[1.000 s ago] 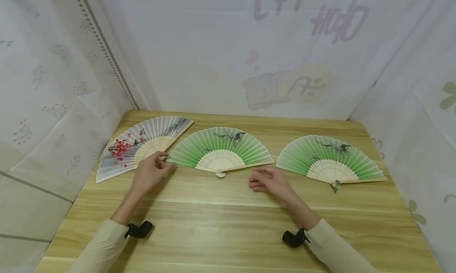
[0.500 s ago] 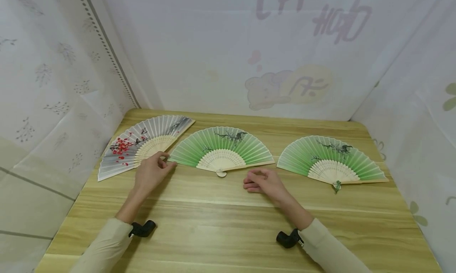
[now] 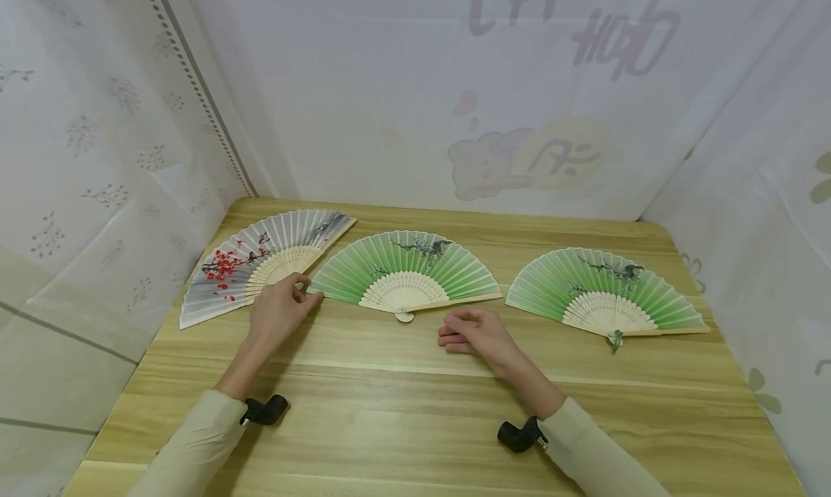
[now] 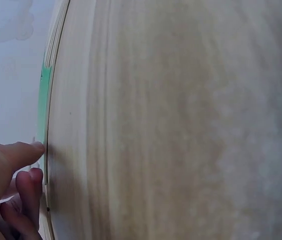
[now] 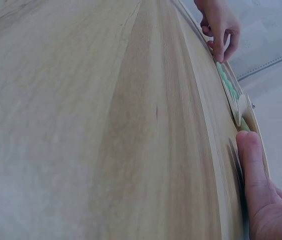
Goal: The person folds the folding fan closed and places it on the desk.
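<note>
From the head view, three open paper folding fans lie flat on the pale wooden surface (image 3: pixel 415 403). At far left is a grey-white fan with red blossoms (image 3: pixel 260 260), in the middle a green fan with bamboo ribs and a dark branch painting (image 3: pixel 404 272), and at right, well apart, a second green fan of the same pattern with a small green tassel at its pivot (image 3: pixel 604 290). The left hand (image 3: pixel 279 311) rests at the gap between the grey-white fan and the middle green fan; its thumb and forefinger are drawn together at the green fan's left corner, though whether they truly pinch the edge cannot be told from here. The right hand (image 3: pixel 477 331) lies on the surface just below the middle fan's right end rib, fingers loosely curled, holding nothing. Both arms wear beige sleeves (image 3: pixel 195 446) with black wrist mounts (image 3: pixel 265 410). The white curtain wall (image 3: pixel 415 86) behind bears faded mauve characters, seen reversed and not readable, and a pale bear drawing.

The left wrist view adds a close look: a fingertip (image 4: pixel 33 148) touches the green fan's edge (image 4: pixel 43 100), the other fingers curled beneath.

The right wrist view shows the right thumb (image 5: pixel 253 170) flat on the surface beside the fan's edge (image 5: pixel 243 112), with the left hand (image 5: pixel 220 25) far off.
</note>
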Demonstrator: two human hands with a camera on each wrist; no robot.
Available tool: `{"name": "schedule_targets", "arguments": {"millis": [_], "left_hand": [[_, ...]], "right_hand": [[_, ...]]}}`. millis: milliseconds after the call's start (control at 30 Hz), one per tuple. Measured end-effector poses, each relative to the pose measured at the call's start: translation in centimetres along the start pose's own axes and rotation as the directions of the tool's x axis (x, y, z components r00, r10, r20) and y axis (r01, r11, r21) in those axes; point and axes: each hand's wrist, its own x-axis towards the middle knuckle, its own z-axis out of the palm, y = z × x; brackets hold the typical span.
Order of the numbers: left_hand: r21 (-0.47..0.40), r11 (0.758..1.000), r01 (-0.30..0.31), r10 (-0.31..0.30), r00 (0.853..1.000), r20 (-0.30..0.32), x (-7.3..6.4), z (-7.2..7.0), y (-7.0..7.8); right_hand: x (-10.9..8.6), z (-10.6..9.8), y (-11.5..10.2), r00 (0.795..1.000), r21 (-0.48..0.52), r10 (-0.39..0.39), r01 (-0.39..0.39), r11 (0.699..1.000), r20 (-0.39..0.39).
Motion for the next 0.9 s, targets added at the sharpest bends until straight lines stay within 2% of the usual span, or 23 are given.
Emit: {"name": "schedule_targets", "arguments": {"millis": [467, 733, 900], "left_hand": [[0.026, 0.999, -0.021, 0.02, 1.0, 0.007, 0.17, 0.16, -0.16], [0.016, 0.997, -0.077, 0.077, 0.997, -0.001, 0.2, 0.25, -0.32], [0.013, 0.996, -0.085, 0.085, 0.996, -0.011, 0.24, 0.21, -0.3]], "right_hand": [[-0.04, 0.44, -0.2, 1.0, 0.027, 0.031, -0.031, 0.999, -0.005], [-0.09, 0.4, -0.38, 0.999, 0.042, 0.042, -0.042, 0.998, 0.0], [-0.07, 0.45, -0.36, 0.999, 0.062, 0.038, -0.039, 0.997, 0.013]]}}
